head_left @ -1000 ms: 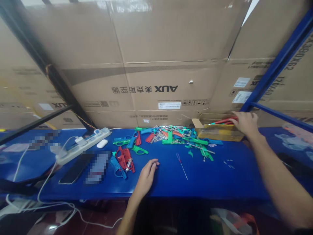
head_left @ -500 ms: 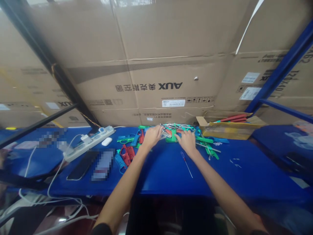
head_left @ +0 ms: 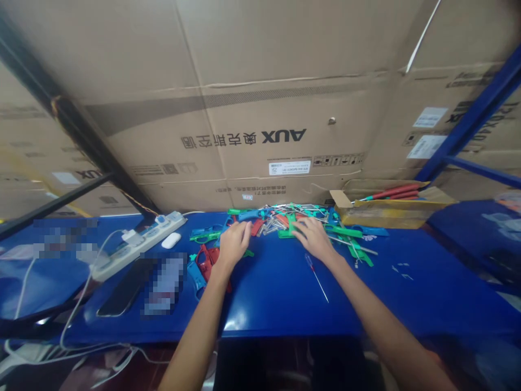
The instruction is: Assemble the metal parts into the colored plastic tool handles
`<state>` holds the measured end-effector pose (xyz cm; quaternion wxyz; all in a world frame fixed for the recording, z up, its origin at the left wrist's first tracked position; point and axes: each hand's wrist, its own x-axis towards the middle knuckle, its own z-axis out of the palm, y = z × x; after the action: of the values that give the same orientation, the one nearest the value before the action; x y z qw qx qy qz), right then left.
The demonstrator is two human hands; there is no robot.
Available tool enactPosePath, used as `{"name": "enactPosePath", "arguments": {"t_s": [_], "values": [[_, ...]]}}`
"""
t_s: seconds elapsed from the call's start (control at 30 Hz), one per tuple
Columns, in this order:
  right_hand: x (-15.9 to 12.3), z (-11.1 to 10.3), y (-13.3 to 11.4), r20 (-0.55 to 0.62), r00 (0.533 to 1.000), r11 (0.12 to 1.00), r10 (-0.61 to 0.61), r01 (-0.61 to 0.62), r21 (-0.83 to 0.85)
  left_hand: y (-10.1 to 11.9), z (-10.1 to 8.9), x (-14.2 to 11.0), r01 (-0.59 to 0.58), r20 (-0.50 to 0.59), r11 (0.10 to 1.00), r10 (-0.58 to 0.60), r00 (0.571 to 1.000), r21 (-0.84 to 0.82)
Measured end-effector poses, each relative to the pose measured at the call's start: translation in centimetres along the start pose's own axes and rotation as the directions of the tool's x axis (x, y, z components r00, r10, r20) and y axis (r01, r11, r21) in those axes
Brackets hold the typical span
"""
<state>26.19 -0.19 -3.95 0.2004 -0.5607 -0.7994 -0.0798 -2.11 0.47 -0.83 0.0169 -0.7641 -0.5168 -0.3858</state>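
Brown cardboard sheeting printed AUX (head_left: 264,49) backed a glossy blue tabletop (head_left: 277,309). Across its rear spread a heap of red, green and blue plastic parts with metal rods (head_left: 290,224), probably kept within reach. Right of the heap stood an open, yellow-taped cardboard box (head_left: 386,217). At the heap's near edge, the right hand (head_left: 314,237) had fingers spread, apparently unladen; at its left end, whether the left hand (head_left: 233,243) gripped anything could not be told. Before the heap lay a slim, clear-handled screwdriver (head_left: 312,268), presumably for ready pickup.

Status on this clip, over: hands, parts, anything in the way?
Left hand by red parts, grip unclear. Right hand at pile's green piece, fingers spread. Screwdriver lying near right forearm.
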Motion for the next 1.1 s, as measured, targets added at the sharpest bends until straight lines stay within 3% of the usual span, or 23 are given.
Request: {"name": "enactPosePath", "arguments": {"t_s": [0.1,0.17,0.27,0.53,0.73,0.8,0.87,0.93,1.0,1.1], "values": [[-0.2,0.1,-1.3,0.039,0.973,0.973,-0.228,0.226,0.055,-0.6,-0.9,0.2,0.085,-0.129,0.996,-0.081,0.988,0.019],[-0.2,0.1,-2.0,0.035,0.964,0.962,-0.265,0.262,0.080,-1.3,-2.0,0.2,0.184,-0.300,0.983,-0.168,0.939,0.025],[-0.1,-0.3,-2.0,0.036,0.966,0.958,-0.257,0.249,0.144,-2.2,-3.1,0.2,0.250,-0.409,0.968,-0.216,0.886,0.031],[-0.4,-1.8,-1.6,-0.038,0.963,0.930,-0.268,0.269,0.249,-2.4,-3.0,0.2,0.248,-0.351,0.969,-0.235,0.907,-0.006],[-0.5,-0.4,-2.7,0.158,0.953,0.965,-0.259,0.251,0.071,-2.1,-2.7,0.1,0.240,-0.321,0.970,-0.237,0.917,-0.029],[-0.4,-0.6,-3.0,0.095,0.958,0.960,-0.270,0.261,0.101,-2.0,-2.7,0.1,0.228,-0.313,0.973,-0.230,0.921,-0.043],[-0.4,-1.2,-3.0,-0.042,0.968,0.940,-0.248,0.251,0.231,-1.9,-2.6,0.1,0.212,-0.310,0.976,-0.220,0.925,-0.059],[-0.4,-2.0,-2.7,-0.201,0.964,0.869,-0.175,0.247,0.429,-1.8,-2.6,0.1,0.194,-0.308,0.979,-0.206,0.929,-0.068],[-0.5,-2.6,-2.2,-0.284,0.955,0.744,-0.088,0.252,0.619,-1.8,-2.6,0.1,0.178,-0.296,0.982,-0.190,0.936,-0.070],[-0.8,-3.1,-1.5,-0.187,0.982,0.535,-0.038,0.178,0.826,-1.8,-2.5,0.0,0.141,-0.243,0.988,-0.153,0.958,-0.068]]}}
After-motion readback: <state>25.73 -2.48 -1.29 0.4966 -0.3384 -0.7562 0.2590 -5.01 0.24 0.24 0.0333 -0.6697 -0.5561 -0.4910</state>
